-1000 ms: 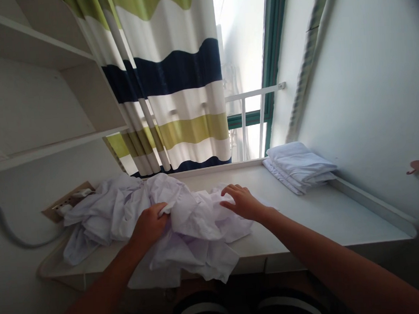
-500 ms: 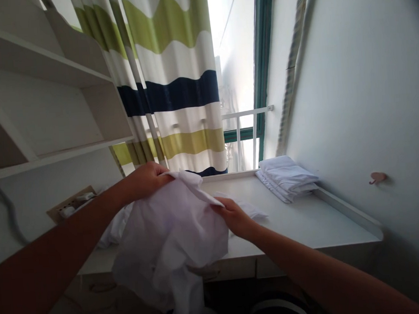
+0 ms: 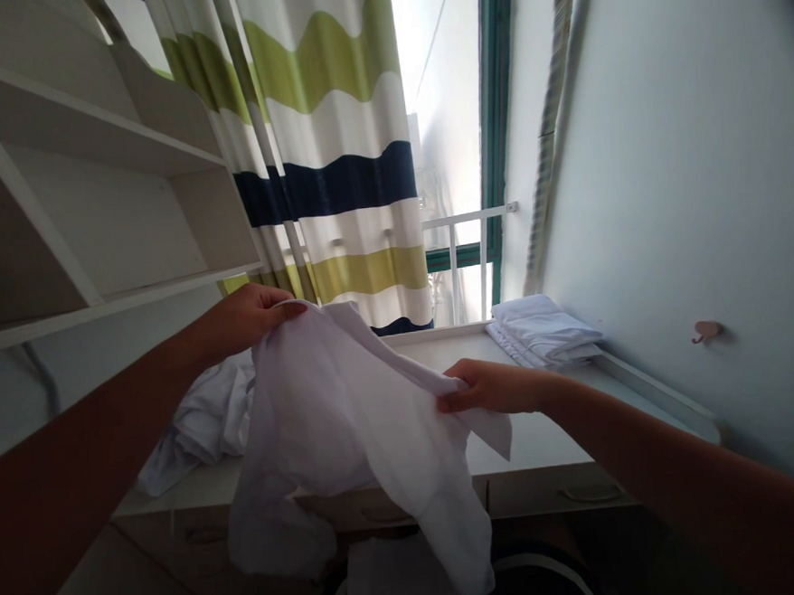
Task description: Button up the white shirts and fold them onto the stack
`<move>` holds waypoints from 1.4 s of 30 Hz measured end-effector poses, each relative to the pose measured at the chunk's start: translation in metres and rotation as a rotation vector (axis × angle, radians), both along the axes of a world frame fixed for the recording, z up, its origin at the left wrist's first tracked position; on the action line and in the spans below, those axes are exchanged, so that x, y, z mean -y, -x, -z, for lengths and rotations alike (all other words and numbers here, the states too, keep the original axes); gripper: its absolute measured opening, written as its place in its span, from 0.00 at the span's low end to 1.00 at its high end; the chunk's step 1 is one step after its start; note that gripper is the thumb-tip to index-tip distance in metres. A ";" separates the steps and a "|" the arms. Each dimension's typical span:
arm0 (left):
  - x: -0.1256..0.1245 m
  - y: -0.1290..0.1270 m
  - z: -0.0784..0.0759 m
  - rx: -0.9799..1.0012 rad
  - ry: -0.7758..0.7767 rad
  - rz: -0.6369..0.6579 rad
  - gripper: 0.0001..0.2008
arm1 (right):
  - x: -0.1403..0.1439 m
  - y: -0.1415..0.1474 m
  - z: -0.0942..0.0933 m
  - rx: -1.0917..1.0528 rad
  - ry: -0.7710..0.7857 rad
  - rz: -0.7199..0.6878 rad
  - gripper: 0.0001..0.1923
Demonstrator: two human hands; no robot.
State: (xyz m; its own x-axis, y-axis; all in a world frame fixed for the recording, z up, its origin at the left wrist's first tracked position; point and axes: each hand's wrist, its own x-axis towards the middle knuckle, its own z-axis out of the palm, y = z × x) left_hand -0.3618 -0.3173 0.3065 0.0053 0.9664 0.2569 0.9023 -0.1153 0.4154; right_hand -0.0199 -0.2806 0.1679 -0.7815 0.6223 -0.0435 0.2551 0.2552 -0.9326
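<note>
- The white garment [image 3: 352,427] hangs in the air above the front edge of the desk [image 3: 569,430], held up by both hands and touching neither the desktop nor the pile behind it
- The left hand [image 3: 249,315] is closed on the garment's upper edge, fingers pinched over the cloth, and is the higher of the two
- The right hand [image 3: 495,388] grips another part of the same edge, lower and nearer the desk's right half, thumb and fingers clamped on a fold
- Between the two hands the held edge runs as a slanted line, high on the left and dropping to the right; this is the garment's long axis as it is held
- From that line the rest of the cloth drops straight down past the front edge of the desk, with a loose tail below the right hand
- The crumpled pile of white laundry [image 3: 202,424] lies on the desk's left end, just behind and below the left hand, so the left hand is the nearer one to it
- The folded stack of white cloth [image 3: 545,332] sits at the desk's far right corner by the window, well apart from the garment and nearer the right hand
</note>
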 end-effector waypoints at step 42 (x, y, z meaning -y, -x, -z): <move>0.088 -0.034 0.012 -0.118 0.121 0.092 0.20 | 0.025 0.136 0.009 -0.330 -0.638 0.297 0.28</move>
State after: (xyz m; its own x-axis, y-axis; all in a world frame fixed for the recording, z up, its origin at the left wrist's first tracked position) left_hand -0.3278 -0.4052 0.2945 0.1182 0.9844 0.1307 0.9335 -0.1550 0.3234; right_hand -0.1556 -0.3060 0.1585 -0.4881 0.6343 0.5995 0.1313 0.7324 -0.6680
